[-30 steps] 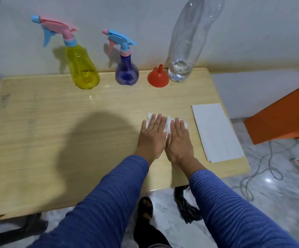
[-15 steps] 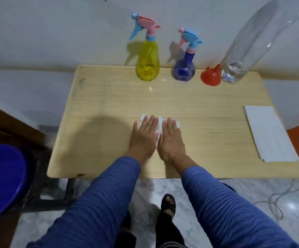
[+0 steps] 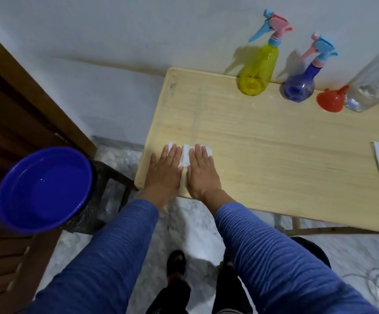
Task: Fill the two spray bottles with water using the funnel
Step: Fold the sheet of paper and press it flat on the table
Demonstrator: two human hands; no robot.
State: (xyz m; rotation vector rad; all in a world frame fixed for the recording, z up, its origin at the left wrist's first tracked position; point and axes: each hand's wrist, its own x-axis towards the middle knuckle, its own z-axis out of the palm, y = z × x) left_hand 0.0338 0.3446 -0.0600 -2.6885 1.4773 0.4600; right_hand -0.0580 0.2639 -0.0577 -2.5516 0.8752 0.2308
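Spray bottles wait far off; nearest, the left hand [image 3: 164, 171] and right hand [image 3: 203, 172] lie flat, fingers spread wide, gripping nothing, on a white cloth [image 3: 185, 155] at the bench [image 3: 263, 150] front edge. At 9 o'clock sits a blue basin [image 3: 43, 189] of water. At 1 o'clock along the wall stand the yellow spray bottle [image 3: 258, 71], blue spray bottle [image 3: 299, 85], red funnel [image 3: 330, 101] and clear bottle [image 3: 374, 80].

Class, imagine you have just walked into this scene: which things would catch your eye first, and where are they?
Probably the big blue basin of water, on a stool left of the wooden table. Next, the bright row against the wall: a yellow spray bottle, a blue spray bottle, a red funnel and a clear bottle. The left hand and right hand lie flat on a white cloth.
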